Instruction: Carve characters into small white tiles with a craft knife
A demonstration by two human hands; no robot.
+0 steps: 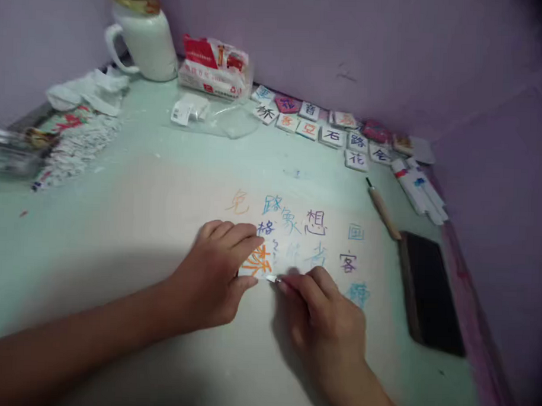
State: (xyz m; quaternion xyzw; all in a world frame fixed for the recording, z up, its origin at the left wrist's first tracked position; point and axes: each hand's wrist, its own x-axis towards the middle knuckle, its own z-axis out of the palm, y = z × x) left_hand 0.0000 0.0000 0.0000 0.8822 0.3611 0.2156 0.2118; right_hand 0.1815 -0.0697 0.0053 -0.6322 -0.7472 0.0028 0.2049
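My left hand (219,266) steadies a small white block (246,272) marked with a bold orange character, its thumb and fingers closed along the block's left side. My right hand (326,323) grips a craft knife (276,279) like a pen; the short pale blade points left at the block's lower right corner. Most of the knife's reddish handle is hidden by my fingers. Under both hands is a pale work surface (163,223) with coloured handwritten characters, among them a purple one (315,222) to the upper right of the block.
A black phone (432,294) lies at the right, beside a wooden-handled carving tool (384,210). Several lettered white tiles (332,136) line the back. A white mug (149,45), a tissue pack (217,71) and a heap of white shavings (79,152) occupy the left and back.
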